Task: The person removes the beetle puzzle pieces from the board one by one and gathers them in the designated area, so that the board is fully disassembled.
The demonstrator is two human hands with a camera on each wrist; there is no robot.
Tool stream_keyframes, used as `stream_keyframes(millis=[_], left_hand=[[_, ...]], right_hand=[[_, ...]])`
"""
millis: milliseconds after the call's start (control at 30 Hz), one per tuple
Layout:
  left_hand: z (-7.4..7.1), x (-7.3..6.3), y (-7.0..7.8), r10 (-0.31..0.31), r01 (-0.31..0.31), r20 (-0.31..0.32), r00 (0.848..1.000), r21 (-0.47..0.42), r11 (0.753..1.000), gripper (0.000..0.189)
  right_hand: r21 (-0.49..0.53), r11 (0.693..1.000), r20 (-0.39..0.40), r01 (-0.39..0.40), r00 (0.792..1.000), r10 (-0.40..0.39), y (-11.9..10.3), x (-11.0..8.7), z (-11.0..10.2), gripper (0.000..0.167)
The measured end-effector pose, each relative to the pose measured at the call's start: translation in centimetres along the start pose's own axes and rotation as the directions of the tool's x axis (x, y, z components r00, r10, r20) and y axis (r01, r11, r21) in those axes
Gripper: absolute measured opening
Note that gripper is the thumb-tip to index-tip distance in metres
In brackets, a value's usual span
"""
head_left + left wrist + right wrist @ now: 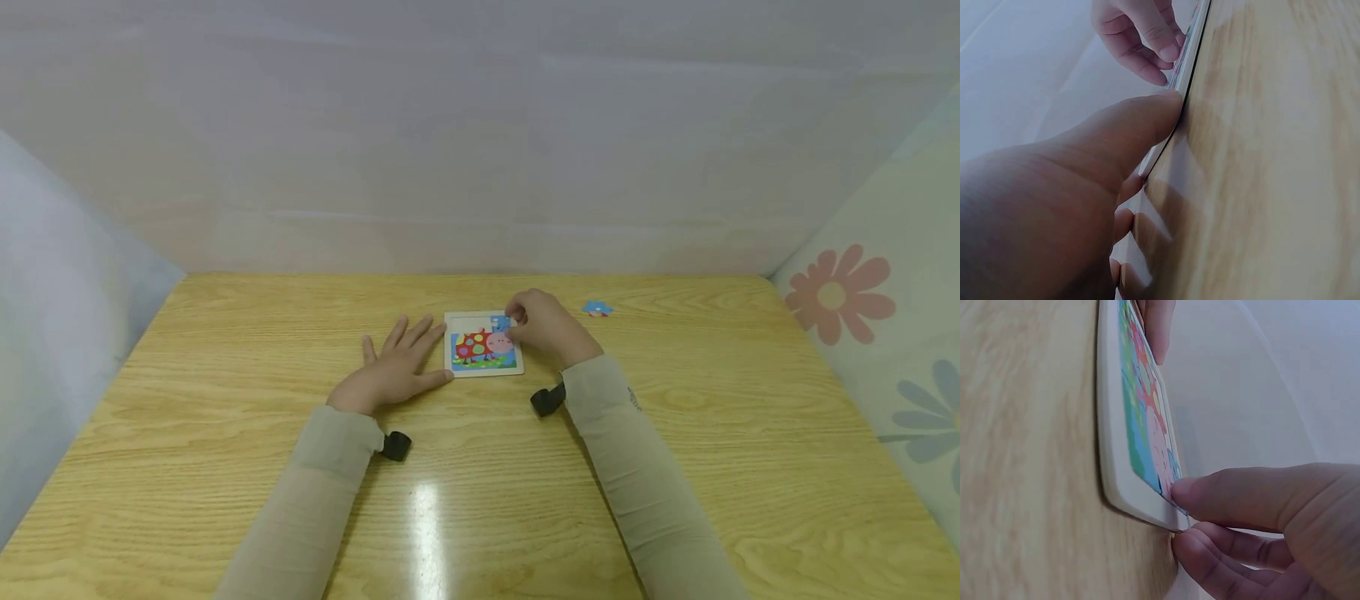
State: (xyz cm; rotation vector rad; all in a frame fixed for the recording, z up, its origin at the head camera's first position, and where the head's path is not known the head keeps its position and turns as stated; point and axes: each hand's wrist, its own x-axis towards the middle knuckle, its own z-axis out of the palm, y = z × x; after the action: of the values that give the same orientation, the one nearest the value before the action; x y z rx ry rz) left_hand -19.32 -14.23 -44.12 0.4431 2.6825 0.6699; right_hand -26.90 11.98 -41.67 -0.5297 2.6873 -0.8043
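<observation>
A small puzzle board (pixel 485 374) with a pale frame lies flat on the table, showing a pink-faced figure with a spotted red body. Its upper left part is bare of picture. Spread on the table, my left hand (pixel 390 377) touches the board's left side with thumb and fingertips. My right hand (pixel 546 325) is at the upper right corner, thumb and finger pinching at a blue puzzle piece (pixel 498 322). In the right wrist view the thumb (pixel 1210 495) lies on the picture, other fingers curled beside the frame; the fingertips' hold is partly hidden.
A loose blue puzzle piece (pixel 597 308) with some pink lies to the right, near the table's back edge. Pale cloth (pixel 480 167) stands behind the wooden table (pixel 465 500), with a flower-printed sheet (pixel 862 333) at the right side.
</observation>
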Motion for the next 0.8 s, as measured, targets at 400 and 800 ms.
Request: stream_keyframes(millis=[400, 800], left_hand=[[-0.02, -0.07, 0.14, -0.007, 0.007, 0.001, 1.000, 0.011, 1.000, 0.085], [0.06, -0.01, 0.06, -0.003, 0.003, -0.002, 1.000, 0.027, 1.000, 0.085]], right_hand=[[-0.092, 0.995, 0.023, 0.041, 0.999, -0.039, -0.19, -0.08, -0.26, 0.031], [-0.042, 0.999, 0.031, 0.022, 0.999, -0.020, -0.33, -0.28, -0.34, 0.032]])
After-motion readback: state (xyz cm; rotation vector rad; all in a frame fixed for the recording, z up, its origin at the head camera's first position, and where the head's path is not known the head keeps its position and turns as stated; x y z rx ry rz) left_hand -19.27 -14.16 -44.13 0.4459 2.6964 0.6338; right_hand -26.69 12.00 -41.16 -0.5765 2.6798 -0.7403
